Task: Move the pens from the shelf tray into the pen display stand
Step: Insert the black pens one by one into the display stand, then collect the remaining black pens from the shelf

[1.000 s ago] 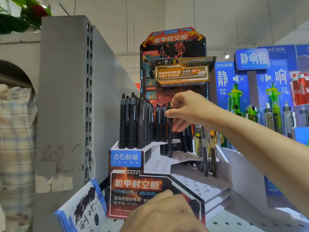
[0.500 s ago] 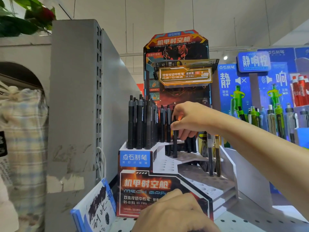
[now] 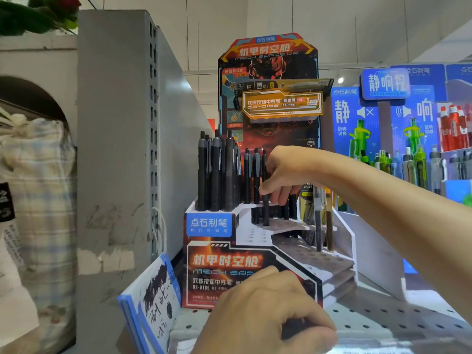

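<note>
- Both hands are up at the shelf: the right hand (image 3: pixel 283 175) reaches across and pinches a black pen (image 3: pixel 265 208) by its upper barrel; the left hand (image 3: pixel 265 315) sits low in front, fingers curled round something dark I cannot make out.
- Stepped pen stand (image 3: pixel 252 267) sits on the perforated shelf (image 3: pixel 398 320).
- Held pen stands upright, its tip at a hole on the middle step.
- More black pens (image 3: pixel 217 172) fill the top-left tier.

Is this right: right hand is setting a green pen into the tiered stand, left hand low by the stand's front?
Not quite. In the head view the right hand pinches a black pen, not green, over the pen display stand. The left hand is low by its front.
</note>
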`<state>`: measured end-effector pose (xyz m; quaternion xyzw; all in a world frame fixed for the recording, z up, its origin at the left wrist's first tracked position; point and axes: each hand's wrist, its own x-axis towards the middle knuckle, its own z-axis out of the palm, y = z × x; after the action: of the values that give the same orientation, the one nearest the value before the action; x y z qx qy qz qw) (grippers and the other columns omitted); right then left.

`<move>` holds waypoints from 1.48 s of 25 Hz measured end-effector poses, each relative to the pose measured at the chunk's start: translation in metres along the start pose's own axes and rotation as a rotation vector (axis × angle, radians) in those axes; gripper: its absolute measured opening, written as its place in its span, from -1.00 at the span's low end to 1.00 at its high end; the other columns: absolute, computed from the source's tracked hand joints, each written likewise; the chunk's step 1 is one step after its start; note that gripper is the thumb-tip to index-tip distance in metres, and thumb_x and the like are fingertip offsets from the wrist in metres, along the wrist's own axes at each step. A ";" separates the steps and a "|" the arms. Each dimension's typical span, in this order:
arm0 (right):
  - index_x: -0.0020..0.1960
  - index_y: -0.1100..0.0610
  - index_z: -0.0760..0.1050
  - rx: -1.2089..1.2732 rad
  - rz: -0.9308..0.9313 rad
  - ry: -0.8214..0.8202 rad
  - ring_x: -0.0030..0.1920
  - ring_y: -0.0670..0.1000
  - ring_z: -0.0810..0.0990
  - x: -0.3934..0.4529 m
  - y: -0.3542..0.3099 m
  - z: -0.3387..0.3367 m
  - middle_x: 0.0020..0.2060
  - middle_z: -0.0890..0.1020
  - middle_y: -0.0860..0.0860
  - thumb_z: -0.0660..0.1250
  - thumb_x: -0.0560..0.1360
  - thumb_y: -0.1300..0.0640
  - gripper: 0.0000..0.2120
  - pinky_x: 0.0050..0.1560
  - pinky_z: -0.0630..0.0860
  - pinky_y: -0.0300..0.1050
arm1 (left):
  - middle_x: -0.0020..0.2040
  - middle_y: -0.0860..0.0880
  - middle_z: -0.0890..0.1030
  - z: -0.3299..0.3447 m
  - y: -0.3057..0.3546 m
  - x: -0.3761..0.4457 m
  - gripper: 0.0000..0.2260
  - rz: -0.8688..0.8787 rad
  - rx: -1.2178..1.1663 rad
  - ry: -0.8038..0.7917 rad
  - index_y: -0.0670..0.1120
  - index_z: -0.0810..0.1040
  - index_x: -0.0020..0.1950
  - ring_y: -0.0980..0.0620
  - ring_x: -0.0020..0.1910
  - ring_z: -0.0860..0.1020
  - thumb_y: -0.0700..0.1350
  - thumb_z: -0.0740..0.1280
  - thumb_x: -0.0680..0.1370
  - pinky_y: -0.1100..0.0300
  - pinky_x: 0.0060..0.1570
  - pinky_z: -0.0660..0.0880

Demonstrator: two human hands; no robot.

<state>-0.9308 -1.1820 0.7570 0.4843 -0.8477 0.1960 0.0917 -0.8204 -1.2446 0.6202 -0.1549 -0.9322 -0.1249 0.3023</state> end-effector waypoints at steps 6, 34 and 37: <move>-0.01 0.25 0.63 -0.111 -0.049 0.288 -0.06 0.11 0.69 -0.021 -0.008 0.002 -0.10 0.72 0.12 0.43 0.52 -0.04 -0.67 -0.17 0.54 -0.13 | -0.07 0.22 0.62 -0.002 0.040 -0.062 -0.83 -0.102 -0.153 0.138 0.15 0.67 0.03 0.22 0.00 0.54 0.16 0.43 0.49 0.34 -0.08 0.47; 0.08 0.17 0.61 -0.003 0.031 0.938 -0.10 -0.03 0.66 -0.398 0.329 -0.153 -0.11 0.70 0.01 0.39 0.51 0.16 -0.83 0.07 0.55 -0.05 | -0.17 0.02 0.66 0.236 0.351 0.224 -0.78 -0.014 -0.621 0.495 -0.02 0.61 0.14 0.00 -0.14 0.64 -0.02 0.37 0.53 -0.07 0.03 0.60; 0.03 0.17 0.62 -0.093 0.188 0.959 -0.09 -0.02 0.64 -0.461 0.422 -0.175 -0.10 0.70 0.02 0.41 0.51 0.17 -0.88 0.06 0.54 -0.02 | -0.14 -0.04 0.67 0.296 0.401 0.281 -0.88 0.006 -0.692 0.438 -0.02 0.61 0.10 -0.05 -0.09 0.65 -0.06 0.40 0.57 -0.09 0.04 0.59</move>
<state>-1.0614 -0.5550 0.6543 0.2563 -0.7579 0.3661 0.4752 -1.0455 -0.7186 0.6123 -0.2200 -0.7485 -0.4601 0.4239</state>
